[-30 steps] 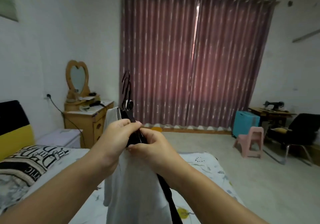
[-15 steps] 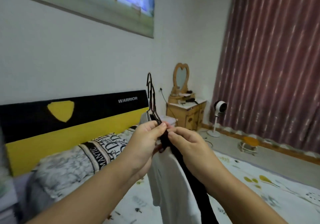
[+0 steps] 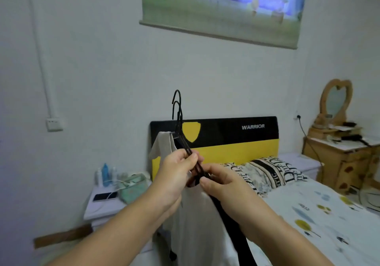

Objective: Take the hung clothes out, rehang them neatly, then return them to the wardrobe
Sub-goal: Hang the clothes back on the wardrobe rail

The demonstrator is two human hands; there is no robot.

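Observation:
I hold a bunch of black hangers (image 3: pixel 179 121) upright in front of me, their hooks pointing up. A white garment (image 3: pixel 195 224) and a black garment (image 3: pixel 236 235) hang from them, side by side. My left hand (image 3: pixel 174 175) pinches the hanger necks from the left, fingers closed on them. My right hand (image 3: pixel 224 185) grips the same hangers from the right, just below, over the black garment's top. No wardrobe is in view.
A bed (image 3: pixel 329 214) with a patterned sheet and a lettered pillow (image 3: pixel 273 171) lies at the right, its black and yellow headboard (image 3: pixel 226 138) behind the hangers. A white bedside table (image 3: pixel 102 206) with a phone stands lower left. A wooden dresser (image 3: pixel 341 158) with a heart mirror is far right.
The view has swung left, from the curtain to the wall above the bed. Both hands keep the same hold on the hangers and the clothes travelled along.

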